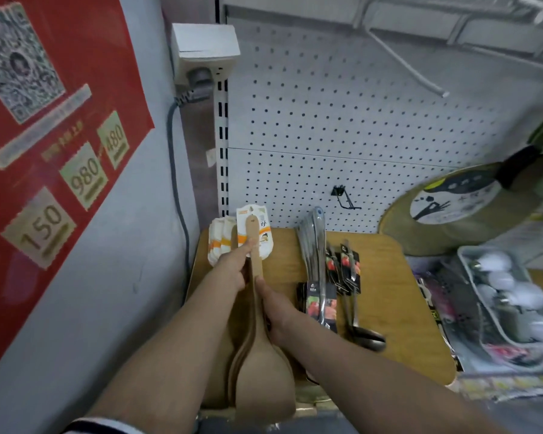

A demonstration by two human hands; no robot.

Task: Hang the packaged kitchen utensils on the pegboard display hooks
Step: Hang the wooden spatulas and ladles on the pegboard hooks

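I hold a stack of wooden spatulas [257, 364] with white and orange card labels [254, 233] over the wooden shelf [389, 308]. My left hand [232, 267] grips the handles near the labels, thumb and finger pinching the top spatula's handle. Lower on the handles, my right hand [276, 308] holds them from the right side. The white pegboard [326, 120] rises behind the shelf. A small black hook [345, 198] sticks out low on it, and a long white hook [408, 67] projects from higher up.
Steel utensils with black card sleeves [333, 277] and a ladle [367, 336] lie on the shelf to the right. A round board [452, 214] leans at far right above a tray of white bulbs [508, 296]. A red poster [44, 136] covers the left wall.
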